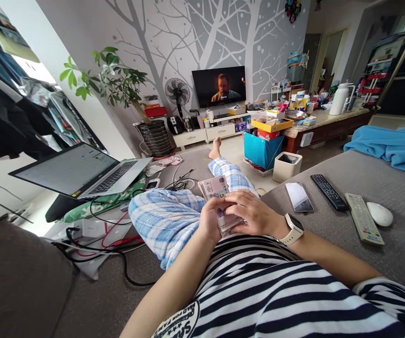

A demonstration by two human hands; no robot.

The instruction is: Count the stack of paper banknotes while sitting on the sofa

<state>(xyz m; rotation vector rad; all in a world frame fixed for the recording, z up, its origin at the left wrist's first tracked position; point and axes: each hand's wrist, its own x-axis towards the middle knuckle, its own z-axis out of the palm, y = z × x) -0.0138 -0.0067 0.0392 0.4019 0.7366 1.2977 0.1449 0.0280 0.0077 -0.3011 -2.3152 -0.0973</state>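
A stack of banknotes (213,186), pinkish-purple with a 5 printed on the top one, is held in front of my belly above my lap. My left hand (210,218) grips the stack from the left side, thumb across its face. Over the notes' right side lies my right hand (253,211), its fingers bent and pressed against them. A watch with a pale strap (293,229) is on my right wrist. The lower part of the stack is partly covered by my fingers.
On the sofa to my right lie a smartphone (299,197), a black remote (328,192), a grey remote (363,218) and a white mouse (379,214). An open laptop (114,176) stands at left, with tangled cables (118,251) nearby. Ahead is a blue box (263,149).
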